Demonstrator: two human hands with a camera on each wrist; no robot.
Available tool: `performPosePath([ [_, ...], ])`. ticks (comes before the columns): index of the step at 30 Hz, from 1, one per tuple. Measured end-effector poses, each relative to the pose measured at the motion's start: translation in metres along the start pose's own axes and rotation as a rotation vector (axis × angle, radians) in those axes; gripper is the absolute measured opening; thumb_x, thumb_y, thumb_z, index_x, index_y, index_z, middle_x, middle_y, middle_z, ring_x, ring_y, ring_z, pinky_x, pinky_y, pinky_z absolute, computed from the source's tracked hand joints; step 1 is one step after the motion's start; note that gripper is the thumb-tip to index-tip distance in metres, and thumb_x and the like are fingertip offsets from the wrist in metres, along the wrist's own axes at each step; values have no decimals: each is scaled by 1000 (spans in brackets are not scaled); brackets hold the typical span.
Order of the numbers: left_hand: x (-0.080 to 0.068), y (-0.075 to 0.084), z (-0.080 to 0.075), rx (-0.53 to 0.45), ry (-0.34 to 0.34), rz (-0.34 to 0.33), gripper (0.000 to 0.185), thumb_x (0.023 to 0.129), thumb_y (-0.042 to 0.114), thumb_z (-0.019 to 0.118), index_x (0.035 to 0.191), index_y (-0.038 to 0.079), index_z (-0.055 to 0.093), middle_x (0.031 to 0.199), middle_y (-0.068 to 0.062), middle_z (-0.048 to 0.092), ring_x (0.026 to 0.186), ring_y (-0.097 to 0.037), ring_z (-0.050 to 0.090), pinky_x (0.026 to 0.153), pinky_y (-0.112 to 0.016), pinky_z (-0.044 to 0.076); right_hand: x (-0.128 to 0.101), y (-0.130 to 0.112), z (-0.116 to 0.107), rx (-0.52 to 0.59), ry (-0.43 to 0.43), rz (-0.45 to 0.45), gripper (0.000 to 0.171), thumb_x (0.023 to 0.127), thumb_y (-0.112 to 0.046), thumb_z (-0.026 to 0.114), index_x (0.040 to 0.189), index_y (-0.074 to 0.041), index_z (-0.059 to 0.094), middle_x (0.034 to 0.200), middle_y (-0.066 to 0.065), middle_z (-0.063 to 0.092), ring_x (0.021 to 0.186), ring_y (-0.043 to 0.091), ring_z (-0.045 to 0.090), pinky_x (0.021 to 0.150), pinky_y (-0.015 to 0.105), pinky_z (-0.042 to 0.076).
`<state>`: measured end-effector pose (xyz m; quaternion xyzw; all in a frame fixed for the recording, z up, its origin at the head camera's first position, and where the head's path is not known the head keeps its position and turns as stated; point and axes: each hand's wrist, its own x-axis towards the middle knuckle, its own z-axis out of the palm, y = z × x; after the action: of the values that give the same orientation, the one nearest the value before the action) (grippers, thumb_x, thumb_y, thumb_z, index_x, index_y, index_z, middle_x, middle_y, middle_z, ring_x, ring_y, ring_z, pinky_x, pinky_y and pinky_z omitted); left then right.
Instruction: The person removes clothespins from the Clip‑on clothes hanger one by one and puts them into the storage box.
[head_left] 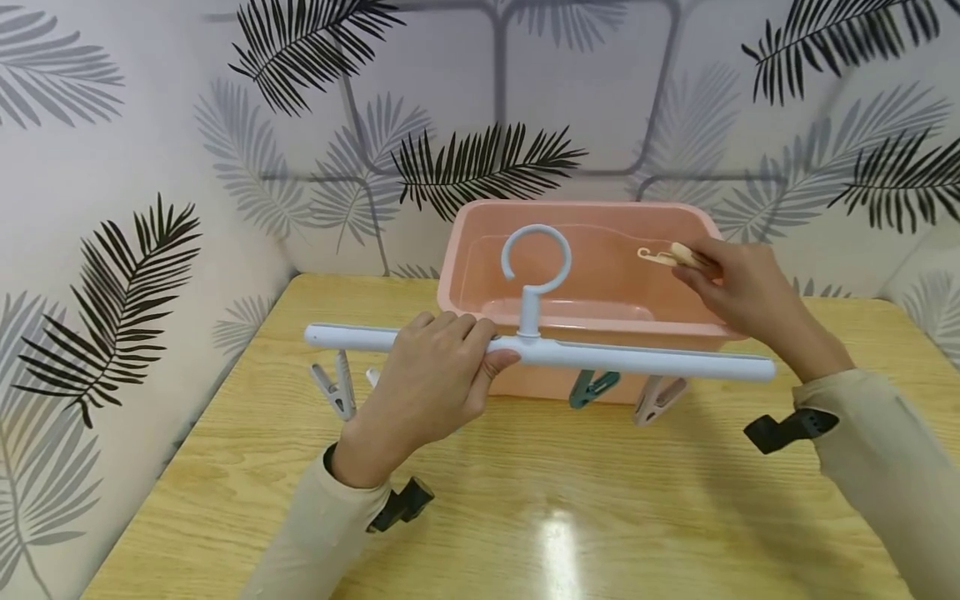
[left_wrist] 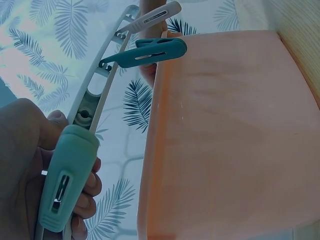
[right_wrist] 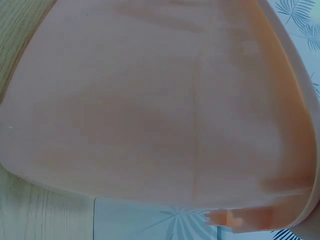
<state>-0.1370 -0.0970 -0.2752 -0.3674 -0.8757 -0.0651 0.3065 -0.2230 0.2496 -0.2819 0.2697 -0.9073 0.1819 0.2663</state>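
In the head view, my left hand (head_left: 442, 375) grips the bar of a light blue clip hanger (head_left: 637, 358), left of its round hook. Clothespins hang under the bar: a pale grey one (head_left: 343, 392) at the left, a dark green one (head_left: 588, 388) and a pinkish-grey one (head_left: 656, 402) at the right. The left wrist view also has a mint-green clothespin (left_wrist: 70, 175) close to my left fingers. Over the right side of a pink basin (head_left: 585, 333), my right hand (head_left: 746, 287) pinches a cream clothespin (head_left: 682, 253) with a small hooked end. The basin's interior is only partly visible.
The basin stands on a wood-grain table (head_left: 600, 500) near its back edge, behind the hanger. A wall covering with leaf prints (head_left: 487, 167) rises behind and to the left. Black camera mounts (head_left: 402, 506) sit at both wrists.
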Motion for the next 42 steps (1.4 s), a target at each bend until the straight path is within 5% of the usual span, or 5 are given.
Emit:
performPosePath([
  [12, 4, 2, -1, 20, 1, 12, 30, 96, 34, 59, 80, 9, 54, 65, 1, 49, 57, -16, 52, 55, -29, 36, 9, 2, -7, 26, -183, 74, 31, 91, -10, 68, 72, -10, 43, 60, 0, 30, 51, 14, 30, 56, 32, 29],
  [19, 5, 3, -1, 15, -12, 11, 29, 96, 34, 59, 81, 9, 55, 64, 1, 49, 57, -16, 52, 55, -29, 37, 9, 3, -9, 83, -198, 80, 17, 91, -5, 65, 105, 4, 65, 90, 19, 68, 79, 34, 66, 74, 49, 51],
  [27, 5, 2, 4, 6, -19, 16, 29, 97, 34, 58, 81, 9, 56, 65, 1, 49, 59, -17, 55, 57, -31, 42, -5, 2, -20, 43, -59, 16, 16, 91, -2, 65, 106, 2, 67, 95, 20, 70, 78, 37, 69, 70, 52, 52],
  [38, 5, -1, 2, 12, 6, -10, 33, 96, 33, 59, 76, 9, 52, 63, 1, 47, 59, -18, 54, 55, -31, 38, -38, -9, -48, -58, 108, 26, 24, 84, 4, 71, 106, -2, 70, 98, 12, 71, 79, 33, 69, 75, 3, 37],
  [42, 6, -1, 1, 1, 9, -13, 33, 96, 33, 59, 75, 9, 51, 62, 1, 46, 57, -17, 51, 54, -31, 39, -56, -12, -55, -34, 96, 100, 25, 87, 0, 69, 112, -2, 68, 102, 15, 70, 90, -10, 59, 77, -2, 32],
])
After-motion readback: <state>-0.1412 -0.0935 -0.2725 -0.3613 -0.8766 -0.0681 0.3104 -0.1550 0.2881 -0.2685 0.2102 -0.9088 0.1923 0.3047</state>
